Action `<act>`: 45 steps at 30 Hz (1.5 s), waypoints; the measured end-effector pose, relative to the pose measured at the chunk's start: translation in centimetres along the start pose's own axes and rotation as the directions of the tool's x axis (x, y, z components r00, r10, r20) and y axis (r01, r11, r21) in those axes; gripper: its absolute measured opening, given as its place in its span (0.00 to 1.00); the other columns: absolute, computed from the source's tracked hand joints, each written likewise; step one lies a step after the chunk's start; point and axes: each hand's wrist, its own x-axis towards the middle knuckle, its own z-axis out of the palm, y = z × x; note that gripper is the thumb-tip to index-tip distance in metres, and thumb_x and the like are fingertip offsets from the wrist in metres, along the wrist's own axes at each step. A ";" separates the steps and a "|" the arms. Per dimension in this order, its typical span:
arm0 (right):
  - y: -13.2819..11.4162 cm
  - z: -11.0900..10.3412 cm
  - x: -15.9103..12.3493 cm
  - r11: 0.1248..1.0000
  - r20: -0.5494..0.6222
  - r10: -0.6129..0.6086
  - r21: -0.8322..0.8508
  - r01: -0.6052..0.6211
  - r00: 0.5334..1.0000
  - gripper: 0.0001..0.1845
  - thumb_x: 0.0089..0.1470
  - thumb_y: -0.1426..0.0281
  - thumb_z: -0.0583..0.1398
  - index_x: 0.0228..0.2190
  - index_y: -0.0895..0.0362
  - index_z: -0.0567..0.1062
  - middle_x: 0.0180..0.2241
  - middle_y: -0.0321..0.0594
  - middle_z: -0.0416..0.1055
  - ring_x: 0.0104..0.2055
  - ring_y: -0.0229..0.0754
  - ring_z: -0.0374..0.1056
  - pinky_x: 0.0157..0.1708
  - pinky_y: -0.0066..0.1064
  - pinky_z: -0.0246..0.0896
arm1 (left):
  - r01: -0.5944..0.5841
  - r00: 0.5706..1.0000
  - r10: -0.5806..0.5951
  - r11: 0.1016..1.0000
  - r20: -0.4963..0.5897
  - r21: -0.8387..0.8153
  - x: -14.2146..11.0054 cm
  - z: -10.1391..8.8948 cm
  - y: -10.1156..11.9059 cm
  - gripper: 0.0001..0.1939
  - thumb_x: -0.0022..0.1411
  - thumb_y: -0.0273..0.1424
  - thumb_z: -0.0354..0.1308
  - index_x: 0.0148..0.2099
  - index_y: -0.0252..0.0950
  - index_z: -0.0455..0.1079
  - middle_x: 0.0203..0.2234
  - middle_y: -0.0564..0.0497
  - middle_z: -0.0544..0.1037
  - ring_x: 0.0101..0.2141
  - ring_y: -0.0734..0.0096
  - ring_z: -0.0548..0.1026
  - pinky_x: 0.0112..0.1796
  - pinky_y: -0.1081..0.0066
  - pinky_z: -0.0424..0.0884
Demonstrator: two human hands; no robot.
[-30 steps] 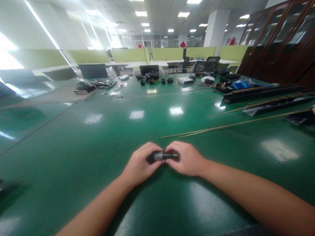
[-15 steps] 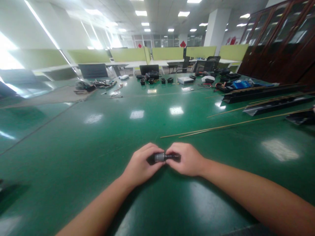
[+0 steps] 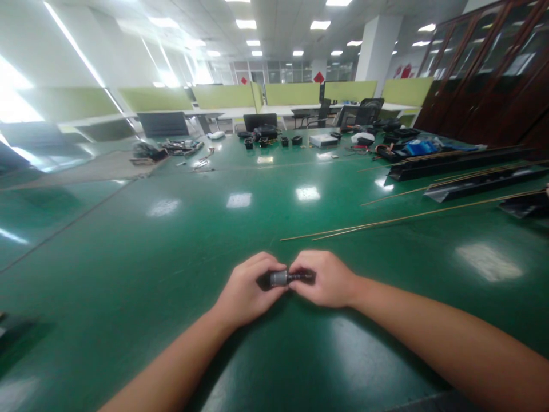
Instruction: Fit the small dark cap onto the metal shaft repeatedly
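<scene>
A small dark cylinder with a grey band (image 3: 279,278) lies between my two hands, close to the green tabletop (image 3: 206,229). Its exact kind is too small and blurred to tell. My left hand (image 3: 249,284) curls its thumb and fingers around the grey-banded end. With thumb and fingertips, my right hand (image 3: 323,278) pinches the thinner dark ribbed part on the right. My fingertips nearly meet at the middle of the piece, and both palms partly hide its ends.
Thin brass-coloured rods (image 3: 343,230) lie just beyond my right hand. Black metal channels (image 3: 467,163) rest at the right. Far back stand small black boxes (image 3: 284,141), a white-grey box (image 3: 323,140) and a blue bundle (image 3: 422,147). Loose parts (image 3: 182,146) are heaped at the back left.
Both hands keep their hold on the dark cylinder. My left hand and the grey-banded end have shifted down very slightly.
</scene>
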 end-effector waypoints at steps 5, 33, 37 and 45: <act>0.1 0.0 0.0 1.000 -0.003 0.003 0.003 -0.003 1.000 0.06 0.52 0.70 0.63 0.34 0.57 0.76 0.32 0.39 0.74 0.34 0.40 0.68 0.37 0.29 0.62 | 0.006 1.000 -0.006 1.000 0.001 -0.003 0.0 0.0 0.0 0.09 0.58 0.30 0.64 0.42 0.36 0.74 0.36 0.48 0.76 0.37 0.69 0.75 0.38 0.70 0.72; 0.1 -0.1 0.0 0.999 0.025 0.025 -0.036 -0.024 0.999 0.05 0.52 0.71 0.63 0.34 0.58 0.76 0.32 0.39 0.74 0.34 0.39 0.68 0.36 0.29 0.62 | 0.009 1.000 -0.009 1.000 -0.003 0.017 -0.2 0.0 -0.5 0.10 0.58 0.29 0.64 0.43 0.37 0.73 0.36 0.49 0.76 0.37 0.70 0.74 0.39 0.71 0.71; 0.1 -0.1 0.0 0.999 0.020 0.027 -0.037 -0.026 0.999 0.05 0.52 0.71 0.63 0.34 0.58 0.76 0.32 0.39 0.74 0.34 0.39 0.68 0.36 0.28 0.61 | 0.011 1.000 -0.011 1.000 -0.011 0.012 -0.2 -0.1 -0.4 0.10 0.57 0.29 0.65 0.43 0.38 0.73 0.36 0.50 0.76 0.37 0.71 0.74 0.39 0.72 0.71; 0.2 0.0 -0.1 0.999 0.019 0.037 -0.034 -0.037 0.999 0.06 0.53 0.69 0.63 0.34 0.57 0.76 0.32 0.39 0.75 0.33 0.39 0.68 0.35 0.28 0.62 | 0.029 1.000 -0.029 0.999 -0.009 0.021 -0.2 -0.2 -0.4 0.10 0.57 0.28 0.65 0.43 0.38 0.74 0.36 0.51 0.76 0.37 0.72 0.74 0.39 0.72 0.70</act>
